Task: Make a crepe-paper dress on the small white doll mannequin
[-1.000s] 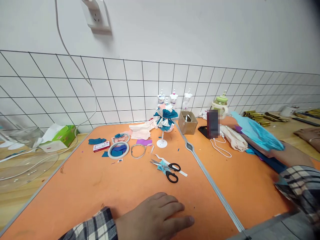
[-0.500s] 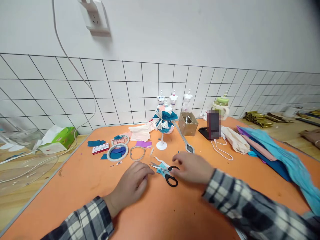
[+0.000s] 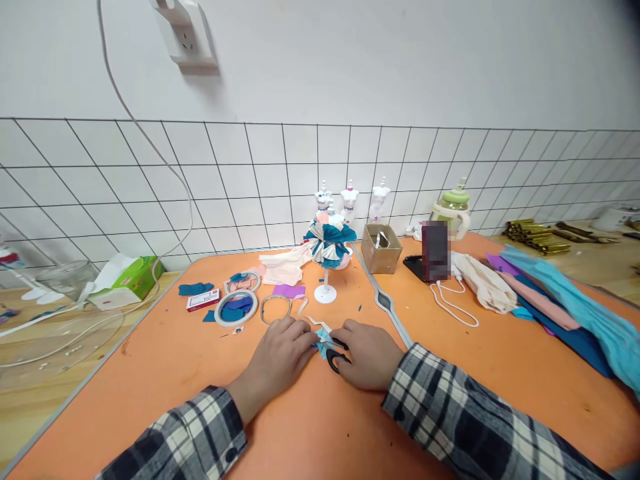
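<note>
Black-handled scissors (image 3: 334, 361) lie over a small light blue cloth piece (image 3: 323, 349) on the orange table (image 3: 320, 427). My right hand (image 3: 367, 353) has its fingers closed on the scissors' handles. At the blade end, my left hand (image 3: 285, 350) rests with fingers together against the cloth and blades; its fingertips hide what they pinch. Behind the hands stands a small white dress form (image 3: 325, 293) wearing a teal and cream ruffled skirt (image 3: 330, 243).
Tape rolls (image 3: 236, 308), a red and white box (image 3: 203, 300) and fabric scraps lie to the left. Toward the back right are a cardboard box (image 3: 381, 250), a phone (image 3: 436, 251), a green-lidded bottle (image 3: 453, 208) and folded fabrics (image 3: 565, 310). A grey strap (image 3: 385, 301) runs beside my right hand.
My right hand has lowered onto the scissors' handles and closed on them. My left hand has moved right and up to the blades and cloth. The view has shifted slightly.
</note>
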A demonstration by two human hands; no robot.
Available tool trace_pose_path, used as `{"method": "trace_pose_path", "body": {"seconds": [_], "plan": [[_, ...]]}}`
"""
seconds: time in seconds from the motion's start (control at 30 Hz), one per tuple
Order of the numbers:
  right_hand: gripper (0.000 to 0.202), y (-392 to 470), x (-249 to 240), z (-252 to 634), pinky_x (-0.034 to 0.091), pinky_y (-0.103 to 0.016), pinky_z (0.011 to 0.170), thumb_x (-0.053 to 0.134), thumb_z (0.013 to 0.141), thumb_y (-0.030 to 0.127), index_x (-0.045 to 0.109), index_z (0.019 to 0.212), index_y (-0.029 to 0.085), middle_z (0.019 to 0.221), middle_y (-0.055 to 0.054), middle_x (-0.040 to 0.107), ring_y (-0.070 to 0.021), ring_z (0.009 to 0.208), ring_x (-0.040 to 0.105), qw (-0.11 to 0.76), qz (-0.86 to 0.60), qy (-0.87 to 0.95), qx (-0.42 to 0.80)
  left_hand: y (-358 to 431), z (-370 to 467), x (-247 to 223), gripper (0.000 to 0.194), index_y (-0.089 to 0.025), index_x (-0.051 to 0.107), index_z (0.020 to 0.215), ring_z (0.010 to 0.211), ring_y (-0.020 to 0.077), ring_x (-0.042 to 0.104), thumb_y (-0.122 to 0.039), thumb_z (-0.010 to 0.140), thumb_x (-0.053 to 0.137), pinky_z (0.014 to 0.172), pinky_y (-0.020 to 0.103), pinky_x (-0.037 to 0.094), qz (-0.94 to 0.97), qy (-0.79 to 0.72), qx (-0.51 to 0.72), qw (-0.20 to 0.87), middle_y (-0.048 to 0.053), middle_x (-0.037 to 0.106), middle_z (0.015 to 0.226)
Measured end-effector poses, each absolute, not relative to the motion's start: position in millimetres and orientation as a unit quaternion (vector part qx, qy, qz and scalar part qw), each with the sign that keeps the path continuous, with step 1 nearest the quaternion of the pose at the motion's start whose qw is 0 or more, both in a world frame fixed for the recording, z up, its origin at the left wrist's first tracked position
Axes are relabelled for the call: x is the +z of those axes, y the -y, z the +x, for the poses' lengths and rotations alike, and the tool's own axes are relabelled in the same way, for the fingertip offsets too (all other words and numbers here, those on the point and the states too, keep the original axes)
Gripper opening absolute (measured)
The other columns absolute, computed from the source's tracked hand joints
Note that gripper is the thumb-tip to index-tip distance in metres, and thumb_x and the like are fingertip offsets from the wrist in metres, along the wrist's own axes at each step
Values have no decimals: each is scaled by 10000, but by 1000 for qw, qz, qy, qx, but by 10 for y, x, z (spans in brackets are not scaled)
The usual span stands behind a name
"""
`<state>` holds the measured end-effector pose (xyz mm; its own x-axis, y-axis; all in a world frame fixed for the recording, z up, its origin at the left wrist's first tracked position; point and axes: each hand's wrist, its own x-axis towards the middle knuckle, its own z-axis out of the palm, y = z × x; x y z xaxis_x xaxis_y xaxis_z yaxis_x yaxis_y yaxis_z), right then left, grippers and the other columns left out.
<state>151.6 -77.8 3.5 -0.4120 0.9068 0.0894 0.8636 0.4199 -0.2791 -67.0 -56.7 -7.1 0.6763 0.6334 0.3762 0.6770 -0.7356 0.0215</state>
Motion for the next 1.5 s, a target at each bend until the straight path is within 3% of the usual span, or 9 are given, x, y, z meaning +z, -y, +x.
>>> {"method": "trace_pose_path", "body": {"seconds": [0.27, 0.47, 0.6, 0.77, 0.97, 1.13, 1.2, 1.37, 1.5], "plan": [[238, 618, -12, 1644, 349, -252, 673, 594, 822, 250, 676, 1046, 247, 849, 0, 643, -149, 800, 581, 202, -524, 809, 172, 610, -766, -37, 117, -219, 626, 936, 1009, 253, 549, -273, 953, 524, 889, 413, 396, -883, 391, -255, -42, 60, 668, 1048], [208, 450, 2, 1850, 347, -280, 658, 566, 893, 334, 712, 1011, 244, 895, -40, 631, -184, 840, 589, 157, -587, 788, 96, 463, -854, -110, 175, -217, 513, 908, 976, 237, 627, -388, 939, 526, 905, 390, 450, -683, 421, -426, -418, 60, 694, 977], [317, 489, 36, 1792, 401, -321, 807, 554, 924, 399, 688, 1141, 211, 1010, -88, 628, -223, 987, 570, 207, -576, 788, 70, 442, -816, -124, 331, -205, 549, 1080, 896, 225, 660, -447, 870, 632, 902, 377, 454, -591, 401, -449, -537, 32, 711, 888], [559, 686, 8, 1494, 467, -313, 821, 699, 818, 404, 569, 1321, 198, 1079, -71, 677, -187, 931, 607, 377, -456, 753, 287, 608, -668, -96, 367, -207, 599, 1137, 988, 227, 636, -447, 864, 655, 919, 364, 453, -619, 360, -399, -573, 52, 707, 1017], [169, 684, -128, 1398, 492, -305, 745, 675, 794, 295, 727, 911, 184, 838, -38, 712, -172, 779, 630, 442, -456, 673, 380, 652, -632, -109, 299, -198, 618, 1060, 894, 202, 607, -413, 858, 664, 851, 329, 446, -629, 344, -394, -575, 27, 663, 917], [192, 645, -82, 1458, 509, -338, 836, 714, 745, 380, 709, 791, 193, 1059, -92, 696, -231, 1017, 633, 523, -424, 608, 420, 585, -697, -187, 305, -195, 576, 1137, 700, 174, 541, -414, 929, 536, 739, 315, 406, -622, 364, -390, -574, -23, 575, 669], [245, 655, -56, 1456, 514, -338, 829, 712, 746, 430, 693, 801, 192, 1005, -79, 706, -221, 969, 644, 526, -410, 579, 469, 591, -696, -188, 286, -192, 596, 1071, 691, 168, 525, -430, 922, 542, 728, 309, 409, -641, 359, -375, -565, -24, 555, 673], [287, 685, -89, 1381, 492, -291, 683, 712, 730, 454, 635, 785, 182, 721, -4, 639, -151, 687, 601, 498, -411, 544, 536, 672, -635, -120, 486, -218, 542, 1209, 1037, 240, 558, -450, 812, 702, 796, 314, 472, -698, 332, -365, -519, 85, 612, 1109], [264, 709, -136, 1321, 473, -271, 639, 698, 727, 420, 621, 800, 178, 723, 0, 609, -137, 660, 574, 487, -438, 547, 522, 704, -596, -149, 463, -207, 559, 1174, 924, 212, 579, -424, 801, 725, 755, 295, 485, -723, 366, -335, -481, 80, 618, 1065]]}}
